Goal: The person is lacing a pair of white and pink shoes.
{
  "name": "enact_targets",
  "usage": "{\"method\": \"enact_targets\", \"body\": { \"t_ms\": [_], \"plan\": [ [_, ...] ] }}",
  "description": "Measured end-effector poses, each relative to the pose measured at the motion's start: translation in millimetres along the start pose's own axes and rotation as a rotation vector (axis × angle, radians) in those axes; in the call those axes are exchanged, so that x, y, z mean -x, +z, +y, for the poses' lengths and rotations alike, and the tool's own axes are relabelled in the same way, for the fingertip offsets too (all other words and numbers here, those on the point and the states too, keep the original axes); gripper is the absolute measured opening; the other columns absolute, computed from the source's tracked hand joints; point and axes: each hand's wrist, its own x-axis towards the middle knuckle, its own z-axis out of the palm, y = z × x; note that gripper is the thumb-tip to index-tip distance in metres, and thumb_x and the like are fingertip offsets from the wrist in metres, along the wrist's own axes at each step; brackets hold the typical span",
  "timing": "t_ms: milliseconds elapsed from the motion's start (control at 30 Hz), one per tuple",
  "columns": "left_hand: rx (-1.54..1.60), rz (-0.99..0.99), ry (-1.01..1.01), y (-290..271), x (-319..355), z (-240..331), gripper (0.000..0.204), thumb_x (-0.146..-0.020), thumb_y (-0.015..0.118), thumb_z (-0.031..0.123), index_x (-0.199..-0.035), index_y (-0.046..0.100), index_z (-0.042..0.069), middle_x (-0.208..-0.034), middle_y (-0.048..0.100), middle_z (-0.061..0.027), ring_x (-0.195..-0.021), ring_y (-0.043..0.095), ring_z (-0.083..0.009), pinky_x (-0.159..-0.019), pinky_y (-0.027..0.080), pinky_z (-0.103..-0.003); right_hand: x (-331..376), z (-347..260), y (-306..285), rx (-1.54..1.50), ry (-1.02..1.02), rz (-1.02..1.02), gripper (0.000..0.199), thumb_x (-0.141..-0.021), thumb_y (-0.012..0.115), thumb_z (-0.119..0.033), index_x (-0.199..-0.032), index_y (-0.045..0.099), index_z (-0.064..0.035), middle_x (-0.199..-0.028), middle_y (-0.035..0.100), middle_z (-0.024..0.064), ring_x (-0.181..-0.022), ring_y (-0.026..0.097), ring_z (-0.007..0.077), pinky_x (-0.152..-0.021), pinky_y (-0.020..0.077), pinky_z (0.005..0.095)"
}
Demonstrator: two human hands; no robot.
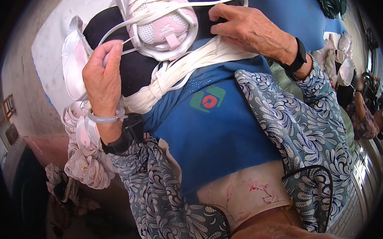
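Observation:
A pink-and-white shoe upper (161,30) lies on dark cloth over my lap, its tongue tab toward me. A flat white shoelace (171,10) runs through it and out to both sides. My left hand (102,76) is closed at the shoe's left, thumb and forefinger pinching a thin end of the lace. At the right, my right hand (249,31) has curled fingers, and the lace loops behind its knuckles and seems to pass into them; the grip itself is partly hidden. Below the shoe, a bundle of cream laces (173,80) lies across my lap.
Another white-and-pink shoe upper (77,56) stands left of my left hand. Stacked pale uppers (89,161) hang below it. A white board (54,44) lies at the far left, and blue material (289,10) at the far right. Another person's arm (360,107) shows at the right edge.

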Motion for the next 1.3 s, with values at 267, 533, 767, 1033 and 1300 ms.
{"method": "enact_targets", "body": {
  "t_ms": [267,533,767,1033,1300],
  "plan": [
    [0.057,0.062,0.001,4.9,-2.9,-1.2,0.022,-0.090,0.063,0.020,-0.099,0.069,0.000,-0.074,0.062,0.0000,-0.066,0.050,-0.0060,-0.059,0.042,-0.022,-10.4,-0.7,-10.7,-0.283,0.244,0.095,0.015,-0.089,0.059,-0.009,-0.102,0.062,-0.0027,-0.083,0.062,0.0125,-0.068,0.062,0.0276,-0.061,0.0508,0.0330],
    [0.061,-0.012,0.068,6.9,-9.1,-0.5,0.024,-0.091,0.061,0.022,-0.097,0.066,0.000,-0.069,0.056,0.0026,-0.063,0.045,-0.0046,-0.054,0.037,-0.021,-33.3,-14.8,-32.4,-0.303,0.219,0.137,0.011,-0.081,0.056,0.004,-0.092,0.059,0.0003,-0.094,0.055,0.0151,-0.081,0.057,0.0313,-0.069,0.0475,0.0338],
    [0.243,-0.112,-0.130,2.7,-8.9,1.2,0.026,-0.092,0.059,0.026,-0.100,0.065,0.002,-0.076,0.061,-0.0016,-0.066,0.055,-0.0067,-0.055,0.047,-0.020,-47.1,-23.9,-41.3,-0.950,0.697,0.075,0.014,-0.093,0.055,-0.009,-0.093,0.060,0.0032,-0.067,0.054,0.0074,-0.060,0.052,0.0138,-0.057,0.0432,0.0273],
    [0.310,-0.094,-0.096,7.8,-10.8,-1.4,0.026,-0.091,0.060,0.024,-0.101,0.065,0.000,-0.084,0.066,-0.0060,-0.069,0.063,-0.0102,-0.056,0.053,-0.023,-47.1,-19.5,-32.7,-0.611,0.454,0.085,0.018,-0.092,0.057,-0.012,-0.098,0.064,0.0036,-0.077,0.065,0.0133,-0.067,0.059,0.0160,-0.062,0.0467,0.0268],
    [0.180,0.021,0.024,20.6,-3.5,11.1,0.024,-0.091,0.061,0.020,-0.097,0.065,-0.002,-0.083,0.065,-0.0064,-0.070,0.063,-0.0104,-0.056,0.054,-0.022,-55.6,-3.5,-17.7,-0.824,-0.021,0.524,0.018,-0.091,0.060,-0.014,-0.097,0.065,0.0029,-0.082,0.066,0.0157,-0.071,0.062,0.0173,-0.064,0.0482,0.0279]
  ]
}}
